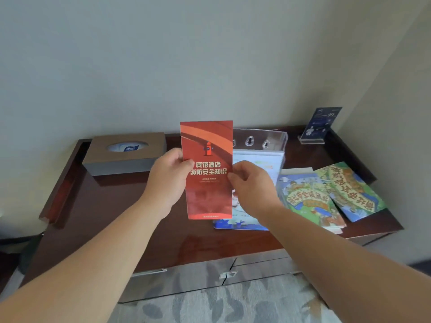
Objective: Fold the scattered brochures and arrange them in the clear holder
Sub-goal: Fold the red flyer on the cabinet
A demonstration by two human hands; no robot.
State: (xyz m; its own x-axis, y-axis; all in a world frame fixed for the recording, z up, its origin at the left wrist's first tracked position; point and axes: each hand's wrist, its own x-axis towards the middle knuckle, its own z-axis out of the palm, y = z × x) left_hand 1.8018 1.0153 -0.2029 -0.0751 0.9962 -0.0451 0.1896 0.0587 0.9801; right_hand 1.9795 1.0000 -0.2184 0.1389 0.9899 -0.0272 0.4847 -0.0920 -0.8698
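A folded red brochure [208, 183] with a fire hydrant picture stands upright above the dark wooden cabinet top [130, 206]. My left hand [169, 180] grips its left edge, thumb on the front. My right hand [250, 185] pinches its right edge. Behind it lies the clear holder [263, 139] with a pale brochure [258, 159] inside. A light map-style brochure [238, 223] lies flat under my right wrist. Two colourful illustrated brochures [310, 197] [352, 190] rest to the right.
A brown tissue box [126, 153] sits at the back left. A blue card in an acrylic stand [320, 123] is at the back right corner. Raised rims [60, 180] border the cabinet's sides. Drawers [210, 276] and a patterned carpet [233, 306] lie below.
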